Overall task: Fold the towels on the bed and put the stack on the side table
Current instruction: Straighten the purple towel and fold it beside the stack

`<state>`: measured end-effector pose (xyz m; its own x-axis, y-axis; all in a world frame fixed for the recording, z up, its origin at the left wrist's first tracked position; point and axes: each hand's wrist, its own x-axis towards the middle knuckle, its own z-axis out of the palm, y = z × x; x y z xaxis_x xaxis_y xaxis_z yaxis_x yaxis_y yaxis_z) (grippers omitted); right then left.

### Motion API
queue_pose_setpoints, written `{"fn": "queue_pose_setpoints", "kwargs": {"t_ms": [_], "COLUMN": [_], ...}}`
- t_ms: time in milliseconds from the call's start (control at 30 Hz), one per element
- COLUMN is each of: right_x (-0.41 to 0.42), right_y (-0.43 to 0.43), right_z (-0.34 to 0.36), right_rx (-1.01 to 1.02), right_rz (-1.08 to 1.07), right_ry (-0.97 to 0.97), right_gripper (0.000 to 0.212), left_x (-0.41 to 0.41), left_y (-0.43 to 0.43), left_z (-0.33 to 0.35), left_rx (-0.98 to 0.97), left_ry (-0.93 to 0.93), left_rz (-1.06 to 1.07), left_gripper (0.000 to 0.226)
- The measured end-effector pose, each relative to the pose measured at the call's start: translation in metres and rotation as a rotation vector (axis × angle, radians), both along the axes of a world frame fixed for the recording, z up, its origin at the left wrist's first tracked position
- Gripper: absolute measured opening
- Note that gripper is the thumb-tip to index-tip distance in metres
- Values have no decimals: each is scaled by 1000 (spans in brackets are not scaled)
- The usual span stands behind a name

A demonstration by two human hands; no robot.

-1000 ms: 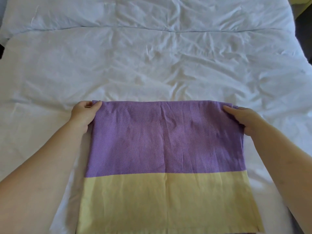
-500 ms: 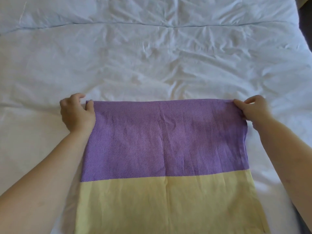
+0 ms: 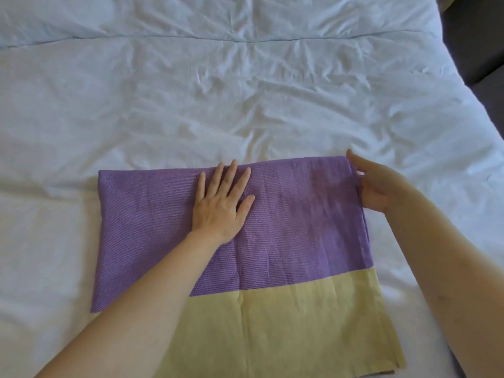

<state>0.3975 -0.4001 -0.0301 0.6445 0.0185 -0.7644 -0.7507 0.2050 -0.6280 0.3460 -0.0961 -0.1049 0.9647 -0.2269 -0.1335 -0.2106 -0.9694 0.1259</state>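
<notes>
On bed, towel, L hand flat, R hand at edge

White bed, purple/yellow towel flat on it.

Wrinkled white duvet across the frame; dark furniture at the upper right corner.

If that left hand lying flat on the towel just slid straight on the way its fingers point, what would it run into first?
The left hand points up the bed. It would cross the far edge of the purple and yellow woven towel, then only wrinkled white bedding. The way looks free as far as the picture shows.
</notes>
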Motion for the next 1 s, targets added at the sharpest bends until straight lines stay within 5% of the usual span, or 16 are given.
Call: {"fn": "queue_pose_setpoints", "kwargs": {"t_ms": [100,267,367,467,600,767,900,1000], "right_x": [3,2,-4,-12,-12,-3,6,5], "right_y": [-3,-12,-18,-22,-17,2,1,2], "right_z": [-3,-7,-10,-16,-15,-7,-12,-25], "right_rx": [10,-215,-550,-634,-396,-12,-310,-612], "right_rz": [-41,-63,71,160,213,-56,-208,-123], "right_ry": [-112,-299,-244,-147,-96,-86,-264,-357], "right_gripper": [7,19,12,23,20,17,26,32], "left_x": [0,-2,-1,1,3,1,0,-1], "left_y": [-9,-28,-49,-66,-74,-74,-73,-70], "left_z": [2,12,13,9,4,4,5,3], "left_rx": [-16,-70,-73,-38,-18,-29,-26,20], "left_ry": [-9,-56,-32,-6,-8,-22,-44,-1], "left_rz": [-35,-152,-197,-183,-182,-188,-212,-225], "left_gripper": [59,57,57,58,59,59,59,61]}}
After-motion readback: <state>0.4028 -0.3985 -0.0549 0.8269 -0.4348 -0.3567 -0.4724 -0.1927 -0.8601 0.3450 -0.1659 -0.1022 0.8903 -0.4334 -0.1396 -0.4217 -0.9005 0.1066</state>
